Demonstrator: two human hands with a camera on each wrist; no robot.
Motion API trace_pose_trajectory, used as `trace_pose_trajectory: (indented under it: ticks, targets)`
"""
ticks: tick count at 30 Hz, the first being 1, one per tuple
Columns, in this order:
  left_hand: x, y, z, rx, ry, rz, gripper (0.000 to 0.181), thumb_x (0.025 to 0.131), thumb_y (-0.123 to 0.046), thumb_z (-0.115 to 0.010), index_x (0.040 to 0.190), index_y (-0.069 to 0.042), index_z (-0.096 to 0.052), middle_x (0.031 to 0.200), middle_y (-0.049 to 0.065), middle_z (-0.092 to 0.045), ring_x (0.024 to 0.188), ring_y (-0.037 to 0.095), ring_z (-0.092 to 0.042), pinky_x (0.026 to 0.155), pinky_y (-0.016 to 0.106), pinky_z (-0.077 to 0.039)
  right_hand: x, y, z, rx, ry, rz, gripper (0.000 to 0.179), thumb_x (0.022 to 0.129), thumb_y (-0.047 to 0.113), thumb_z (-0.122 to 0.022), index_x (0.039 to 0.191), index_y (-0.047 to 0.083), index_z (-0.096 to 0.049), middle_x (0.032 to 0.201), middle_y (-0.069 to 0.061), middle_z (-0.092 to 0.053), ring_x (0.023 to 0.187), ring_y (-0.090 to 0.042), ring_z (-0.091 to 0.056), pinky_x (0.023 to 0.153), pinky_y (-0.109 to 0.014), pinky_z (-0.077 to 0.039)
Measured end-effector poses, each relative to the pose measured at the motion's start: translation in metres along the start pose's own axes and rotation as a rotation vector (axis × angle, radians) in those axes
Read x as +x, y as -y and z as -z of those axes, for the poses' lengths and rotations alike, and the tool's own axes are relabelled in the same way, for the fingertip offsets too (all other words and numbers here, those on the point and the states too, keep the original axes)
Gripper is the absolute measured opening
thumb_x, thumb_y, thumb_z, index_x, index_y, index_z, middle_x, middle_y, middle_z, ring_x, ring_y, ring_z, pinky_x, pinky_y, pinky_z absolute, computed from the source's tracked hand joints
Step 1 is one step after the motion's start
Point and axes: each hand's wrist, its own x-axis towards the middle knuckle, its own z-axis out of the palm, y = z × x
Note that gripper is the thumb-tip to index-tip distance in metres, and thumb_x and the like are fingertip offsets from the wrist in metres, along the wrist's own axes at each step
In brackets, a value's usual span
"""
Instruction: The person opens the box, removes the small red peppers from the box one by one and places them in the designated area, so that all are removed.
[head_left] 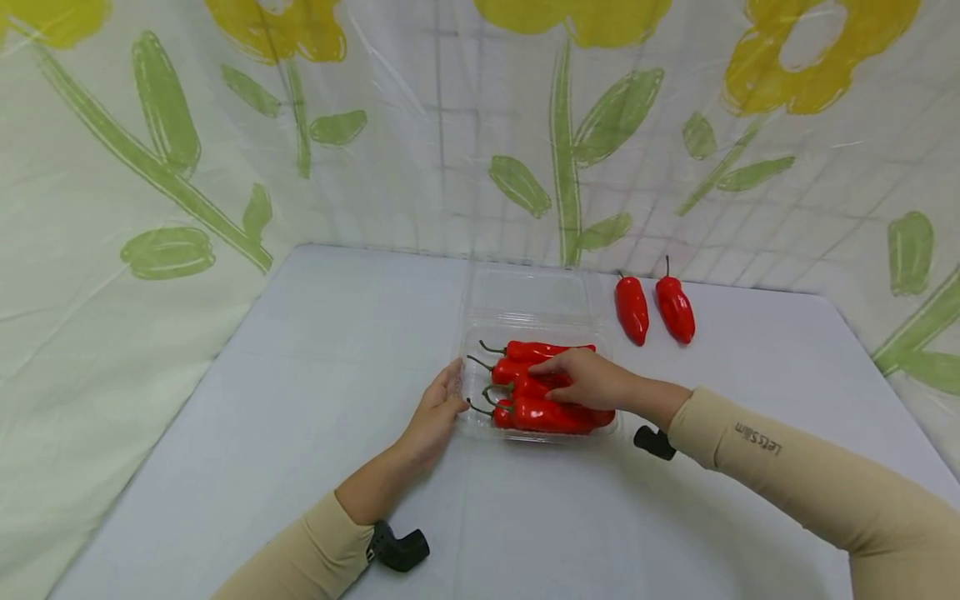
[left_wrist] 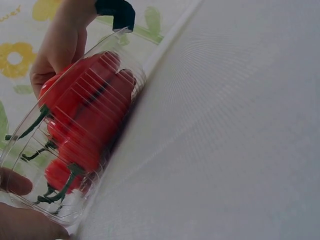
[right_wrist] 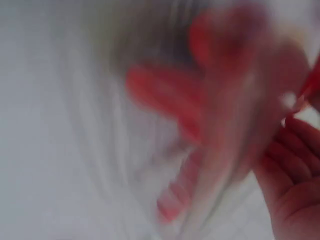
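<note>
A clear plastic clamshell container (head_left: 467,423) lies on the table, its lid (head_left: 528,292) folded back toward the curtain. Several glossy red peppers (head_left: 551,415) with green stems are in it, stems pointing left. My left hand (head_left: 431,421) grips the container's left edge; the left wrist view shows a finger (left_wrist: 17,182) and another digit at its end wall. Over the peppers is my right hand (head_left: 592,379), thumb and fingers around a red pepper (head_left: 542,385) in the container, which they partly hide. The right wrist view is blurred, with the right hand (right_wrist: 297,185) at its right edge.
Two more red peppers (head_left: 632,310) (head_left: 676,310) lie at the back right, beside the lid. A flower-printed curtain (head_left: 420,142) hangs behind the white table (head_left: 300,350). Black wrist cameras (head_left: 400,547) (head_left: 654,442) sit below both wrists.
</note>
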Motion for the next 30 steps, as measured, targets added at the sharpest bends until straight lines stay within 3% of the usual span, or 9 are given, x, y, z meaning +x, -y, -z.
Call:
trace_pose_trajectory:
  ticks: [16, 24, 30]
  targets:
    - [-0.0009, 0.0003, -0.0006, -0.007, 0.016, 0.002, 0.071, 0.079, 0.011, -0.030, 0.147, 0.005, -0.010, 0.157, 0.017, -0.006, 0.145, 0.030, 0.000, 0.118, 0.045, -0.004, 0.0056, 0.0068, -0.0012, -0.204, 0.061, 0.056, 0.059, 0.075, 0.012, -0.074, 0.131, 0.008, -0.054, 0.123, -0.007, -0.061, 0.114, -0.023, -0.053, 0.082, -0.033, -0.056]
    - [-0.0009, -0.0007, -0.0014, 0.002, 0.010, 0.008, 0.070, 0.080, 0.010, -0.030, 0.147, 0.004, -0.010, 0.157, 0.016, -0.006, 0.145, 0.030, -0.001, 0.118, 0.046, -0.004, 0.0039, 0.0045, -0.0043, -0.186, 0.032, 0.073, 0.052, 0.079, 0.012, -0.071, 0.128, 0.007, -0.056, 0.134, -0.008, -0.055, 0.120, -0.026, -0.052, 0.086, -0.035, -0.055]
    - [-0.0006, 0.0000, -0.0006, 0.002, -0.001, 0.004, 0.070, 0.080, 0.009, -0.032, 0.147, 0.004, -0.011, 0.157, 0.016, -0.007, 0.145, 0.030, -0.001, 0.118, 0.045, -0.005, 0.0034, 0.0015, -0.0059, -0.160, -0.010, 0.105, 0.041, 0.082, 0.013, -0.067, 0.122, 0.005, -0.059, 0.131, -0.010, -0.056, 0.118, -0.026, -0.053, 0.091, -0.037, -0.052]
